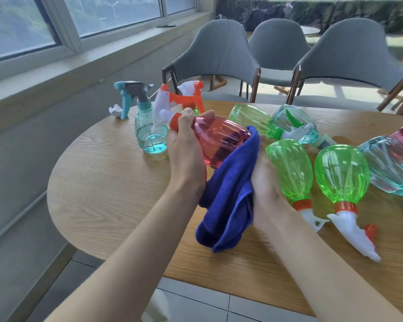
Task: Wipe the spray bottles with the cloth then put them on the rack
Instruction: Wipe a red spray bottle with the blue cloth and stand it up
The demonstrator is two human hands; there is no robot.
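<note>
- Red bottle: in the head view it is held on its side above the table, with its white trigger head to the left and its base to the right.
- Left hand grips the bottle at the neck, thumb and fingers curled tight round the orange collar.
- Right hand holds the blue cloth against the bottle's base. The folds cover its fingers, so I cannot tell how they lie. The rest of the cloth hangs down over the table.
- Teal bottle stands upright on the table just left of the left hand, with an orange-trigger bottle behind it.
- Yellow bottle lies on its side beyond the cloth, beside a pale teal one with a green trigger.
- Two green bottles lie side by side right of the right hand, caps toward the person.
- At the right edge lie another teal and another red one, partly cut off.
- Grey chairs stand past the table.
</note>
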